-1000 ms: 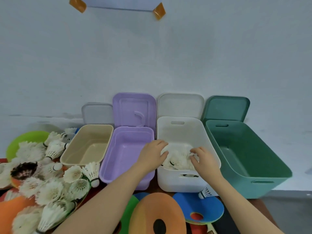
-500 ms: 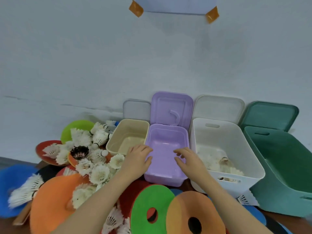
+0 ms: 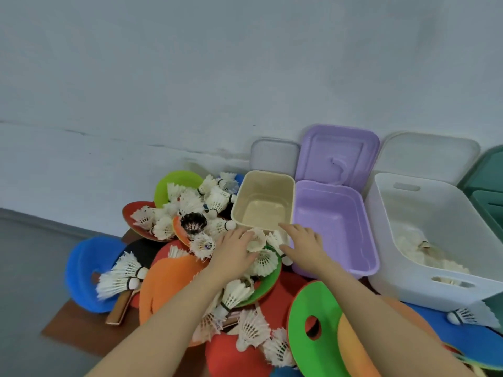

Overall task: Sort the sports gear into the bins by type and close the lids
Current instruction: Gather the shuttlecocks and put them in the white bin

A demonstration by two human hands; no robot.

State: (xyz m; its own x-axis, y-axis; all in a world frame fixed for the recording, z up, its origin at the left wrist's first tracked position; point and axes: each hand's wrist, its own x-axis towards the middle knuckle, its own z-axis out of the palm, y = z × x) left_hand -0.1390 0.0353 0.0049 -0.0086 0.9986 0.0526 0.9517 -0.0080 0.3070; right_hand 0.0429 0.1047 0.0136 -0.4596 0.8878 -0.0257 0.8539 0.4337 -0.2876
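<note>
A heap of white shuttlecocks (image 3: 190,210) lies over coloured disc cones (image 3: 166,281) at the left. My left hand (image 3: 231,251) rests on the heap with fingers spread, touching a shuttlecock (image 3: 255,240) just below the beige bin (image 3: 262,202). My right hand (image 3: 304,243) hovers open beside it, fingers over shuttlecocks at the purple bin's (image 3: 334,229) near-left corner. The white bin (image 3: 424,235) holds several shuttlecocks. Only an edge of the green bin (image 3: 490,202) shows at the far right.
All lids stand open against the wall: grey (image 3: 273,156), purple (image 3: 337,156), white (image 3: 430,153). Green and orange disc cones (image 3: 315,327) lie in front. A lone shuttlecock (image 3: 462,315) lies by the white bin. A paddle handle (image 3: 119,308) pokes out at left.
Both hands left the white bin, crossed over the purple bin and now reach the shuttlecock heap by the beige bin. My view swung left.
</note>
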